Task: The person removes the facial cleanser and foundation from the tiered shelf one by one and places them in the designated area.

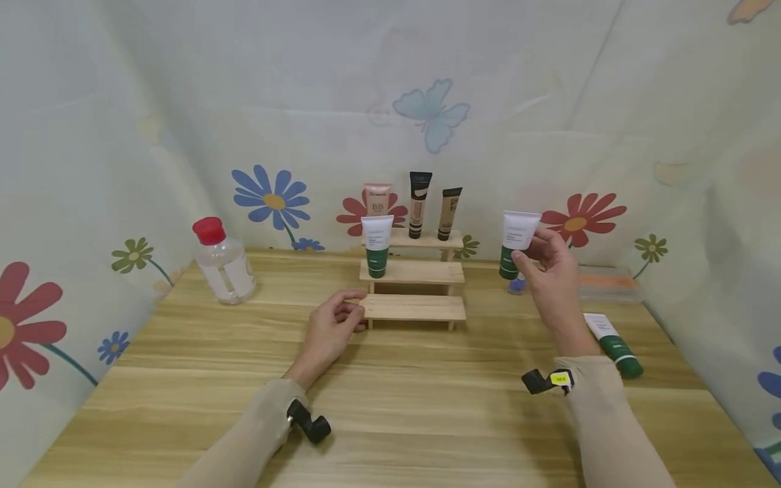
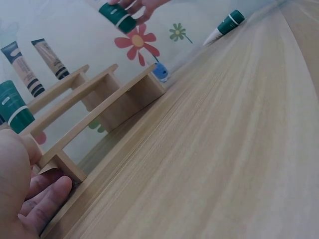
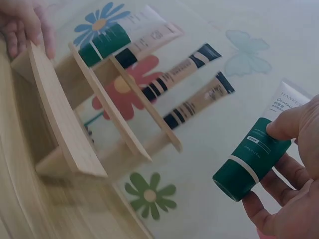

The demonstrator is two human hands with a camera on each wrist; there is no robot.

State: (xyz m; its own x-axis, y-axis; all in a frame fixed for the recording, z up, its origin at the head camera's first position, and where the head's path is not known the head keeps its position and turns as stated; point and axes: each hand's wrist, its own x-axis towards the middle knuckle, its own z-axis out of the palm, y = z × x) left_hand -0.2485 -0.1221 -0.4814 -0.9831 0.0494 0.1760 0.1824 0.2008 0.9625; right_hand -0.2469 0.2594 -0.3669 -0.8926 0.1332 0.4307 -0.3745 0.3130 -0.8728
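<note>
In the head view, my right hand (image 1: 552, 274) holds a white-and-green squeeze tube (image 1: 517, 237) upright, cap down, to the right of a three-step wooden display stand (image 1: 415, 308). The right wrist view shows thumb and fingers pinching this tube (image 3: 254, 154) from both sides. My left hand (image 1: 332, 322) grips the left end of the stand's lowest step, thumb and fingers around its edge in the left wrist view. A matching white-and-green tube (image 1: 377, 247) stands at the left of the middle step. On the top step are a pink BB tube (image 1: 377, 196) and two slim black-and-beige tubes (image 1: 417, 203).
Another white-and-green tube (image 1: 616, 347) lies on the table at the right. Behind my right hand is a flat clear box (image 1: 610, 285) and a small blue item (image 1: 516, 285). A clear bottle with a red cap (image 1: 226, 264) stands at the back left. A flowered curtain (image 1: 293, 122) hangs behind.
</note>
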